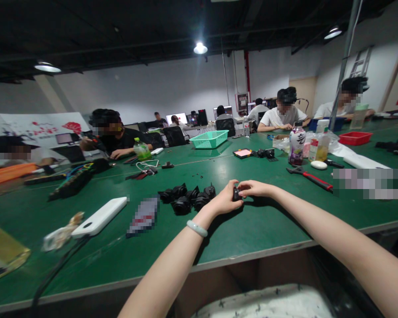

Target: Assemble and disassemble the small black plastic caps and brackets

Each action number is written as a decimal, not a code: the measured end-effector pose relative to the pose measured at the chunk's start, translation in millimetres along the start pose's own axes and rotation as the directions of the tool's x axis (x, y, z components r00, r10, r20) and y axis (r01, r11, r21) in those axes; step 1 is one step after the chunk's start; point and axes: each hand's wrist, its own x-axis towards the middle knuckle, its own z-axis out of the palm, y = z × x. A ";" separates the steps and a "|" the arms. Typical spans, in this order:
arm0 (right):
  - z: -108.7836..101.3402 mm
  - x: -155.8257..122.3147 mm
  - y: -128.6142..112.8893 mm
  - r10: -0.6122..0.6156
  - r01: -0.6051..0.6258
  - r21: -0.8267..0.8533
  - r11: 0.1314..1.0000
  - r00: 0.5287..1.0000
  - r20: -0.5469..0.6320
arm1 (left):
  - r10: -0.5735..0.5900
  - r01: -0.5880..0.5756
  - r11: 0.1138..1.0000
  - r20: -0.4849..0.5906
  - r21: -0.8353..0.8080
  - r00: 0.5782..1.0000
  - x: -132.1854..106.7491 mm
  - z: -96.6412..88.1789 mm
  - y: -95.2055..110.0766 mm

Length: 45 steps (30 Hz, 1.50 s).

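Between my two hands is a small black part (236,193), held just above the green table (199,240); its exact kind is too small to make out. My left hand (226,198), with a pale bangle on the wrist, has its fingers wrapped round the part. From the other side, my right hand (254,189) touches it with thumb and fingertips pinched. Several black, lens-like round parts (182,204) are grouped on the table just left of my left hand.
A white power bank (101,216) with a black cable lies left. Pliers with red handles (313,179) and a drink bottle (297,145) are to the right. Farther back stands a green basket (209,140). Several people sit around the table; one person (119,137) works at the far left.
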 end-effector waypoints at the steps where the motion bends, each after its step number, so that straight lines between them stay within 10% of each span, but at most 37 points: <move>1: 0.0 0.0 0.1 0.009 -0.009 -0.006 1.000 1.000 0.001 | -0.001 0.001 1.000 0.001 -0.003 1.000 -0.2 -0.4 0.7; 45: -0.2 1.7 6.1 0.027 -0.028 0.061 0.998 0.999 0.022 | -0.006 0.006 1.000 -0.003 0.004 1.000 -0.4 0.3 -1.5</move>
